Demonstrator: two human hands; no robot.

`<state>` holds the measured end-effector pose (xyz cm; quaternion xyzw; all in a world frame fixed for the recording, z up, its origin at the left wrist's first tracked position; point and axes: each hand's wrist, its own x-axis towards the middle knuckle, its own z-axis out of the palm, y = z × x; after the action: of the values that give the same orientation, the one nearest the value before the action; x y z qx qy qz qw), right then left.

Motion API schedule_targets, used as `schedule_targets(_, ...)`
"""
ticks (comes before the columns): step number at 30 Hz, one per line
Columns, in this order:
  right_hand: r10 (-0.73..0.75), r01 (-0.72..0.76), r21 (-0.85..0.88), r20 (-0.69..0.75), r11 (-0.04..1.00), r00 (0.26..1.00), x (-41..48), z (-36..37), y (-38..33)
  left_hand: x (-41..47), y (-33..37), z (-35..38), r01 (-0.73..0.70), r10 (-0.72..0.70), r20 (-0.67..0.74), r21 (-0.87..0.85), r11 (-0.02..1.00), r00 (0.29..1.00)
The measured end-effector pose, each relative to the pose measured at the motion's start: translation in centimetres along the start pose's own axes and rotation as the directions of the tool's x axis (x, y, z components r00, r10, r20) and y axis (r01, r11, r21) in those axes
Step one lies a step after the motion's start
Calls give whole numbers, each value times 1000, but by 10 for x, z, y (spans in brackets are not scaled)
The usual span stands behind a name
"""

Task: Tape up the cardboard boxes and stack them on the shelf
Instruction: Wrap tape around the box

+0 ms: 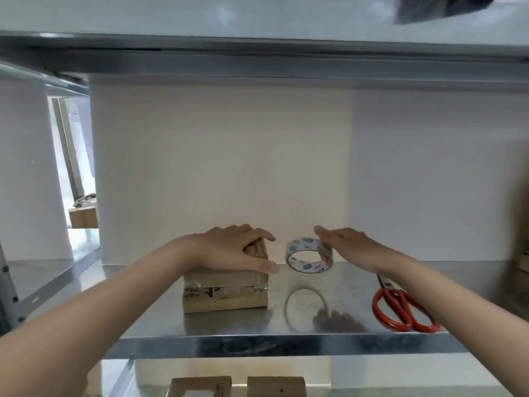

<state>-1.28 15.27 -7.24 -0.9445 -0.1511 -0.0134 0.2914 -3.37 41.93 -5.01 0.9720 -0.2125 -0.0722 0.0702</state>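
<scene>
Two hands are at work on a metal shelf (257,343). The left hand (232,247) lies over the top of a small cardboard box (226,293), fingers curled across its raised top flap and thumb stretched along the front edge, holding it down. The right hand (347,243) grips a tape roll (306,244) that stands on its rim just beside the box. Its fingers wrap the far side of the ring, though the clear tape blurs exactly how they close.

The box is plain brown corrugated board, squat and rectangular, with a strip of glossy tape already across its front face. It should be light and fairly stiff, though its flaps will probably spring up unless pressed flat, so a palm on the lid with fingers over the edges seems the best hold. The roll is a thin hoop of slick, transparent tape printed with blue marks; it is likely to roll or tip on the polished steel.

Red-handled scissors (399,296) lie under the right forearm. Below both arms, on a lower level, sit two more cardboard boxes (200,386).
</scene>
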Motion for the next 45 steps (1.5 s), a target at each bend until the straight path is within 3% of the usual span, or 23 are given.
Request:
schedule_targets(6, -53, 39, -146, -96, 989, 994, -9, 16, 33, -1, -2, 2, -46, 45, -38, -26, 999, 998)
schedule_targets(10, -141, 112, -313, -73, 943, 987, -8, 39, 21, 0, -2, 1, -68, 66, -36, -57, 996, 997)
schedule_targets(12, -119, 101, -226, -64, 969, 991, -8, 47, 15, 2, -4, 1, -69, 68, -31, -26, 997, 997)
schedule_targets(16, 0, 21, 138, -150, 990, 989, -17, 33, 20, 3, -5, 2, -80, 79, -33, -14, 997, 996)
schedule_targets(18, 64, -62, 16, -210, 998, 976, -30, 11, 34, 3, -4, 1, -81, 81, -37, -7, 997, 996)
schedule_targets(19, 102, -139, -179, -202, 974, 974, -38, -1, 44, 3, -4, 1, -80, 80, -35, -5, 997, 996)
schedule_targets(21, 245, -291, -520, -156, 803, 957, -53, -18, 62, 3, -4, 2, -77, 77, -26, -5, 997, 997)
schedule_targets(22, 326, -339, -581, -131, 740, 936, -58, -22, 68, 3, -4, 2, -76, 76, -25, -5, 997, 997)
schedule_targets(25, 442, -406, -502, -52, 763, 895, -66, -26, 73, 3, -5, 2, -64, 64, -32, -11, 998, 997)
schedule_targets(29, 368, -378, -502, -124, 778, 921, -73, -24, 71, 3, -4, 3, -60, 60, -31, -4, 998, 998)
schedule_targets(34, 453, -405, -502, -29, 764, 891, -70, -22, 58, 2, -5, 2, -51, 51, -19, -15, 999, 999)
schedule_targets(36, 432, -401, -413, -20, 818, 902, -70, -26, 50, 2, -6, 2, -49, 49, -20, -15, 999, 999)
schedule_targets(38, 371, -369, -75, 9, 926, 929, -78, -23, 35, 3, -8, 3, -51, 50, -33, -40, 998, 998)
schedule_targets(39, 334, -339, 160, 60, 927, 941, -84, -19, 24, 3, -8, 3, -51, 49, -42, -68, 996, 998)
schedule_targets(41, 216, -373, 545, 332, 751, 918, -97, -7, -4, 3, -9, 3, -44, 38, -55, -128, 991, 998)
schedule_targets(43, 51, -486, 632, 579, 604, 814, -101, 10, -20, 2, -10, 2, -23, 14, -56, -168, 986, 998)
schedule_targets(45, -52, -514, 638, 654, 573, 754, -95, 27, -23, 2, -11, 3, -10, 0, -55, -179, 984, 998)
